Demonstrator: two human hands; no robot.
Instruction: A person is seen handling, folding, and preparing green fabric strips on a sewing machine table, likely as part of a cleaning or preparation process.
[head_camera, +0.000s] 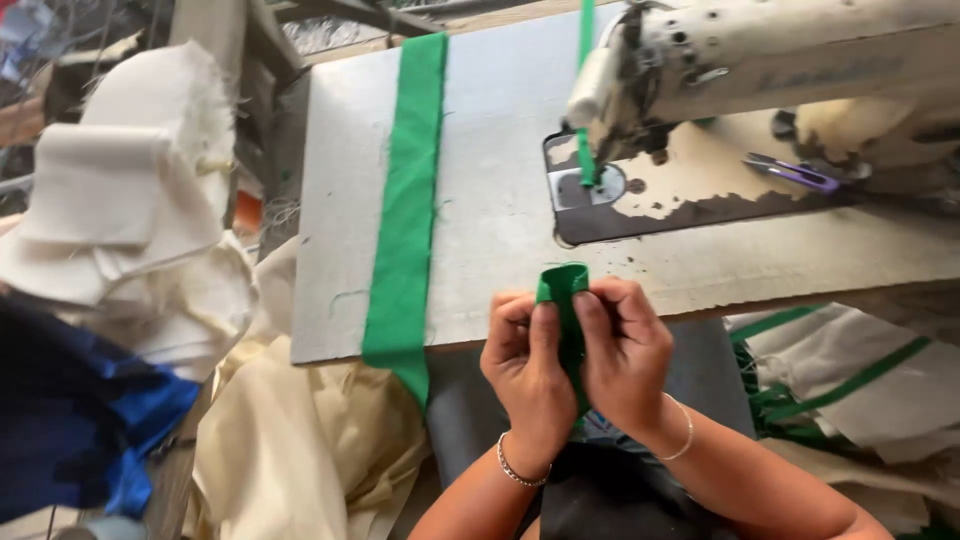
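Note:
My left hand and my right hand pinch a folded green fabric strip between thumbs and fingers, just off the near edge of the sewing table. The strip's folded end points toward the machine. An old cream sewing machine stands at the far right, with a narrow green band hanging down through its presser foot onto the needle plate. A long green fabric strip lies across the table's left side and drapes over the near edge.
Purple thread snips lie on the machine bed. Cream cloth pieces pile up at the left, above blue fabric. More cream cloth hangs below the table. White pieces with green trim lie at the right.

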